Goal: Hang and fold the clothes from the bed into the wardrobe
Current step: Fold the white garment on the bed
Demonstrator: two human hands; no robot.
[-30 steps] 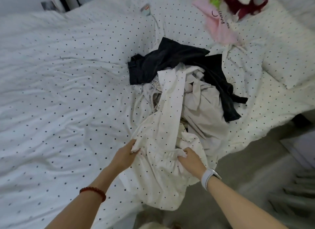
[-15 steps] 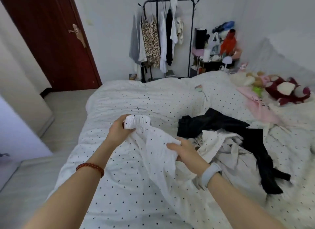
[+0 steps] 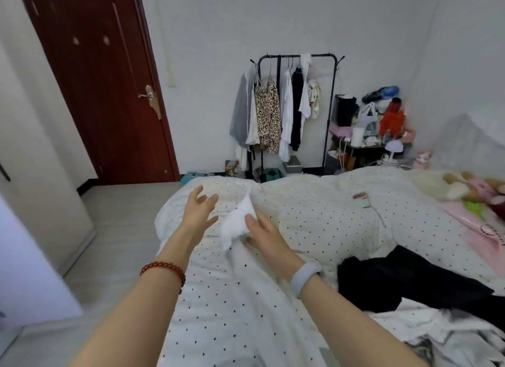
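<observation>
A white garment with black dots [image 3: 235,279] stretches from near me across the dotted bed [image 3: 322,208]; its bunched white end [image 3: 236,223] hangs between my hands. My left hand [image 3: 198,212] is spread with straight fingers, just left of that end and apart from it. My right hand [image 3: 259,227] has relaxed fingers that touch the bunched end from the right; no grip shows. A black garment [image 3: 396,279] and pale clothes [image 3: 451,339] lie heaped at the right.
A black clothes rack [image 3: 295,107] with hung clothes stands against the far wall. A dark red door [image 3: 103,87] is at the left, a cluttered side table [image 3: 369,137] at the right. Soft toys [image 3: 464,186] and a pink bag lie on the bed's right side.
My head has lifted from the pile toward the room. Both hands swung the dotted garment forward over the bed, and my left hand has let go of its end; the right hand's grip has loosened.
</observation>
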